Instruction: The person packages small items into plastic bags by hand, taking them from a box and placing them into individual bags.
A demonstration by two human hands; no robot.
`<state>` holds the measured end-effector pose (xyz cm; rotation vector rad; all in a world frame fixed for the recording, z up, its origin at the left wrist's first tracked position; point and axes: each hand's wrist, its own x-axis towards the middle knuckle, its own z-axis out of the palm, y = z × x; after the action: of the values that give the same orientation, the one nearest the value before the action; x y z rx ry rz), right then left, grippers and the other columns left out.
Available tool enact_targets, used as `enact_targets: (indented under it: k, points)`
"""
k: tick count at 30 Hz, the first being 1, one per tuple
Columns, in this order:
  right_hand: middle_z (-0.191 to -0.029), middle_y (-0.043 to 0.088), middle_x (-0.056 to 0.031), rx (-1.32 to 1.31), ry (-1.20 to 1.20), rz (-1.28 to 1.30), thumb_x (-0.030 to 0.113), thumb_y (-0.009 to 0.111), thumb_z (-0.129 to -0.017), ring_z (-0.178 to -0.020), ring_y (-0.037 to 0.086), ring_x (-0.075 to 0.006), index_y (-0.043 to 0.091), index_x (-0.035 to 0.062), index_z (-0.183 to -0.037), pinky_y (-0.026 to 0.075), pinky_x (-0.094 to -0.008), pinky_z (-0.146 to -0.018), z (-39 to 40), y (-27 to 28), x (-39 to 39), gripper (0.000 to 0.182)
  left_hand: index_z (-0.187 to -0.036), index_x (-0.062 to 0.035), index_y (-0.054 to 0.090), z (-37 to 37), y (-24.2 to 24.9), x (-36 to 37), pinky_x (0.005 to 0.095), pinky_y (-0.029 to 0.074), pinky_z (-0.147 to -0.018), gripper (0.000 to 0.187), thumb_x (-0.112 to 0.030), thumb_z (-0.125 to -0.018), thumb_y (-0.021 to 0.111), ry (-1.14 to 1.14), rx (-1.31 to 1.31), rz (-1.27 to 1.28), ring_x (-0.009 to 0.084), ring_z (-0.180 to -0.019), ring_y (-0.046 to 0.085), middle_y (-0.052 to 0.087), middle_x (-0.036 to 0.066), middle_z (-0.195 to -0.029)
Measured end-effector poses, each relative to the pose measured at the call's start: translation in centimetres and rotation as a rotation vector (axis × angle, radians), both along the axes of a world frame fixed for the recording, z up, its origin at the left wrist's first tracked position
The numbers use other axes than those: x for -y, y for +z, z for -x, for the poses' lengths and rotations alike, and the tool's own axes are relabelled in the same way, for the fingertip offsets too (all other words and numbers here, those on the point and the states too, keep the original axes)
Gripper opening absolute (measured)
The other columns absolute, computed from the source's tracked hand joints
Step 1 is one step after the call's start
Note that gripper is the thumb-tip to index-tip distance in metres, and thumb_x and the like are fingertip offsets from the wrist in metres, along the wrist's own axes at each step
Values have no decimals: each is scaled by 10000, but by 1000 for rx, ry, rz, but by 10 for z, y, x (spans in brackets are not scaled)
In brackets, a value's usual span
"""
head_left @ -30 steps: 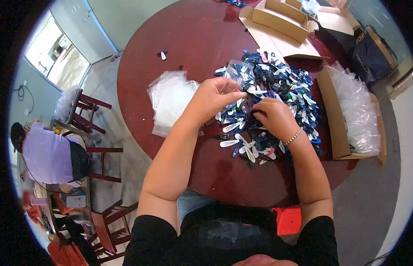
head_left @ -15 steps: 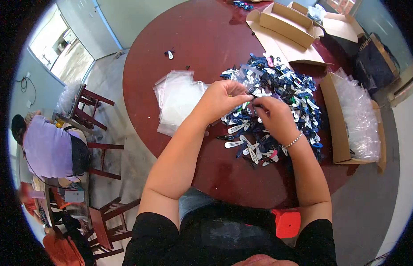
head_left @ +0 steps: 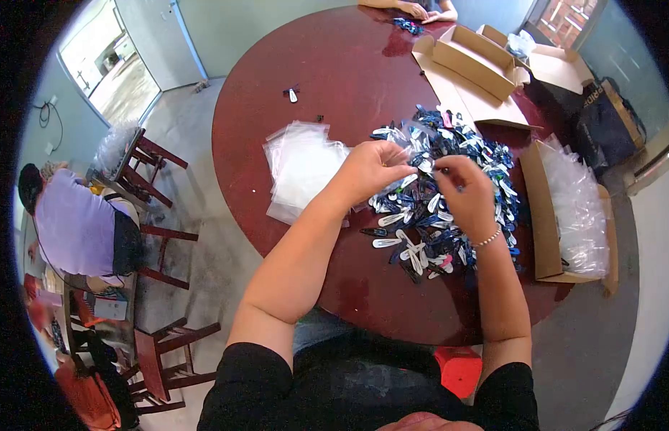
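A large heap of snap hair clips [head_left: 413,248], mostly white, navy and black, lies on the dark red round table. Over its left part is my left hand [head_left: 377,171], thumb and fingers pinched together at a clear plastic bag [head_left: 418,131]. To its right, my right hand [head_left: 467,192] is closed with bent fingers above the heap. What its fingertips hold, if anything, is too small to make out. A stack of clear plastic bags [head_left: 302,169] lies left of the heap, partly behind my left forearm.
An open carton [head_left: 539,208] of plastic bags stands at the right, with flattened cardboard boxes [head_left: 474,61] behind. A lone clip [head_left: 293,95] lies at the far left. Another person's hands [head_left: 428,13] rest at the far edge by some clips [head_left: 408,26]. People sit at left.
My hands have moved slightly apart; their fingertips were nearly touching before. The camera view has shifted a little, bringing another person's hands into sight at the far table edge.
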<state>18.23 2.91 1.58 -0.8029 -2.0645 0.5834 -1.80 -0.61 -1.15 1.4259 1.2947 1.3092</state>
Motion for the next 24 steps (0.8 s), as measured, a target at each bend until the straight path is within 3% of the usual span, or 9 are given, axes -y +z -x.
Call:
enact_targets:
  k: [4,10,12,16,19,21,24]
  points:
    - [-843,652,-18,-147,10,-22,-11,678,-822,-712,575,-57,654,14,-986,469,-200,-636,1,30,8,168,-1016,31,659,-5,-1,-2,293,493,-799,340,-189,-784,773,-77,-81,78,129,-871,620,689,82,-932]
    - [-827,676,-56,-27,14,-126,3,722,-767,-630,601,-88,664,33,-995,490,-226,-584,16,30,3,238,-1060,59,629,-10,-1,-2,282,502,-843,371,-115,-765,772,-316,34,55,141,-917,645,687,112,-1015]
    - [-830,677,-68,-72,46,-123,4,718,-770,-641,609,-99,667,29,-989,493,-226,-585,19,32,4,226,-1077,50,627,-8,-2,-3,258,501,-781,370,-106,-773,767,-356,42,72,111,-877,629,683,82,-984]
    - [-792,653,-18,-156,-39,-49,13,651,-856,-706,578,-44,671,12,-988,465,-195,-640,6,25,-3,134,-1074,-1,643,-8,6,2,214,491,-709,302,-106,-805,731,-279,205,179,95,-844,643,693,63,-941]
    - [-774,648,-21,-169,-35,60,16,647,-855,-683,567,-59,675,9,-981,455,-189,-629,-12,17,-17,129,-1067,-40,653,-4,9,2,216,495,-693,293,-199,-829,712,-200,231,234,107,-869,655,701,70,-966]
    - [-773,660,-40,64,-34,64,25,660,-833,-670,575,-72,685,4,-929,464,-207,-629,-23,19,-24,102,-1068,-49,645,0,13,3,213,498,-689,294,-224,-840,703,-151,273,233,113,-871,661,703,72,-980]
    - [-805,679,-125,430,172,-1,15,658,-766,-712,653,-214,690,1,-867,510,-295,-665,-30,12,-31,107,-1084,-42,629,5,10,0,208,501,-692,305,-242,-860,687,-79,273,240,116,-878,662,703,73,-987]
